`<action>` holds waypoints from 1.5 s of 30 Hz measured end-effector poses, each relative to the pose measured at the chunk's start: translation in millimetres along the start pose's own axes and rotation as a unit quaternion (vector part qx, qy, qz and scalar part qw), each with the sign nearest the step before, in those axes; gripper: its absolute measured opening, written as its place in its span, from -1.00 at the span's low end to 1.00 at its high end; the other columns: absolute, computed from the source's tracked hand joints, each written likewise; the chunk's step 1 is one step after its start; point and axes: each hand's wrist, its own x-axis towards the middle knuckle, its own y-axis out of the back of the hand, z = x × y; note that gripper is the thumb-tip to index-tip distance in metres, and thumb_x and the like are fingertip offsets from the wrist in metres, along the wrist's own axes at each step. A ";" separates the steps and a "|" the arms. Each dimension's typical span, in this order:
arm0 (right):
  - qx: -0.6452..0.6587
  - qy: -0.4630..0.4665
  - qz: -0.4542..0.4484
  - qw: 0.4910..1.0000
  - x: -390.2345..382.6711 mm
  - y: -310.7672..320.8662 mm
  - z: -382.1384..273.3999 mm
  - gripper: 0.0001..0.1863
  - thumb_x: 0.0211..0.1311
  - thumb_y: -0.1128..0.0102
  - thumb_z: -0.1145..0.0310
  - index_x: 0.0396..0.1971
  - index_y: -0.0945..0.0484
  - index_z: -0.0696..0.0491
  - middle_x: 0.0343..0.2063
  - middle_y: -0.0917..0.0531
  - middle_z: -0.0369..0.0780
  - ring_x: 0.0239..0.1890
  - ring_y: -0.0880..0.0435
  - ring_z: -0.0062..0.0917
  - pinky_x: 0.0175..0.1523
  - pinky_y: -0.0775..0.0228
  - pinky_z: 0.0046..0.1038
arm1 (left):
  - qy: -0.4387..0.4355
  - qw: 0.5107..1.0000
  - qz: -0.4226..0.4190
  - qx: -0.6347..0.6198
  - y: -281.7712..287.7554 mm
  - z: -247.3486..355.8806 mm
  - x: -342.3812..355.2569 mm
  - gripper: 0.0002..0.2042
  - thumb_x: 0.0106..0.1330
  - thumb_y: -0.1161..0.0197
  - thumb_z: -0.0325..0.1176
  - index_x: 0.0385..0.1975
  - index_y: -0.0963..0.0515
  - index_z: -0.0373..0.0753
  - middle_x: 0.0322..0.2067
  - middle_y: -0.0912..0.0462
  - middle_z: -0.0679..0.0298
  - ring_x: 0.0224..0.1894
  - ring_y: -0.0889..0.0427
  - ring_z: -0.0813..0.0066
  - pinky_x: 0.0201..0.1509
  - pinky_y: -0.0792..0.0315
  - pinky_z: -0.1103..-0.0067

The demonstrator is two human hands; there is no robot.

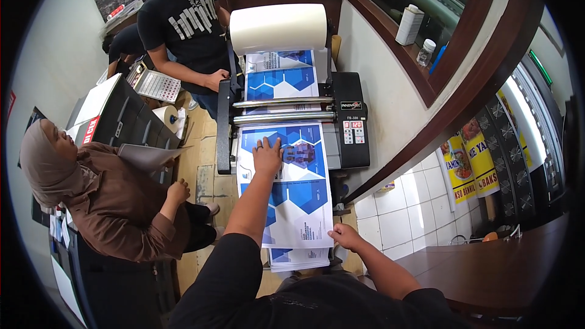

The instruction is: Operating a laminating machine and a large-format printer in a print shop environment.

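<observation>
L hand lay flat, fingers spread, nothing gripped, on upper half of blue-white printed sheet. R hand pinched same sheet's R edge nr btm corner. Sheet sat at nr side of laminator, top edge just by rollers, btm end over paper stack. 2nd sheet lay beyond rollers, nr white roll. Co-worker in brown held paper.

White bottle, yellow banners, tabletop
</observation>
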 end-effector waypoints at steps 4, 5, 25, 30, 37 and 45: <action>0.005 0.001 0.006 1.000 1.5 -0.1 -0.1 -0.76 0.16 -0.14 0.25 -0.46 -0.46 0.13 -0.60 -0.56 -0.26 -0.56 -0.50 -0.61 -0.43 -0.33 -0.52 | -0.002 1.000 0.006 0.001 1.3 2.2 2.8 -0.59 0.28 0.00 -0.08 0.14 -0.34 0.11 0.12 -0.29 -0.01 0.15 -0.31 -0.05 0.13 -0.20 0.18; 0.005 0.001 0.006 1.000 1.8 0.1 -0.2 -0.76 0.16 -0.14 0.25 -0.46 -0.46 0.13 -0.60 -0.56 -0.26 -0.56 -0.50 -0.61 -0.43 -0.33 -0.52 | 0.006 1.000 -0.016 -0.008 2.8 3.3 4.1 -0.59 0.30 0.02 -0.07 0.15 -0.32 0.12 0.15 -0.26 0.00 0.18 -0.27 -0.05 0.16 -0.15 0.15; -0.011 0.002 0.013 1.000 10.5 3.8 0.8 -0.79 0.18 -0.14 0.29 -0.42 -0.45 0.14 -0.55 -0.54 -0.28 -0.49 -0.49 -0.61 -0.34 -0.35 -0.54 | 0.012 1.000 -0.003 0.000 1.1 7.5 16.3 -0.59 0.25 -0.03 -0.06 0.10 -0.39 0.08 -0.07 -0.41 0.12 0.00 -0.42 0.12 -0.01 -0.25 0.24; 0.000 0.042 0.018 0.999 12.2 -10.9 17.7 -0.72 0.11 -0.19 0.24 -0.33 -0.50 0.18 -0.48 -0.60 -0.21 -0.44 -0.54 -0.57 -0.30 -0.38 -0.49 | 0.029 1.000 0.000 -0.008 8.0 10.3 7.0 -0.58 0.23 -0.05 -0.06 0.09 -0.41 0.03 -0.08 -0.42 0.14 -0.01 -0.42 0.12 -0.05 -0.27 0.29; 0.021 0.001 0.005 1.000 16.2 -16.6 30.8 -0.71 0.25 -0.03 0.35 -0.11 -0.47 0.21 -0.28 -0.61 -0.23 -0.28 -0.54 -0.57 -0.10 -0.37 -0.50 | -0.032 0.957 0.033 -0.285 39.1 -1.0 -67.2 -0.62 0.09 -0.20 -0.24 -0.08 -0.46 -0.22 -0.15 -0.51 0.06 -0.06 -0.45 0.04 0.03 -0.31 0.29; 0.179 0.022 0.011 0.984 2.8 -28.8 -3.2 -0.71 0.30 0.06 0.36 -0.12 -0.42 0.26 -0.29 -0.59 -0.17 -0.35 -0.57 -0.54 -0.16 -0.41 -0.47 | 0.331 0.775 -0.041 -0.537 -7.2 -95.9 -237.7 -0.66 0.22 -0.18 -0.21 -0.14 -0.44 -0.35 -0.24 -0.57 0.20 -0.25 -0.51 0.47 -0.15 -0.36 0.55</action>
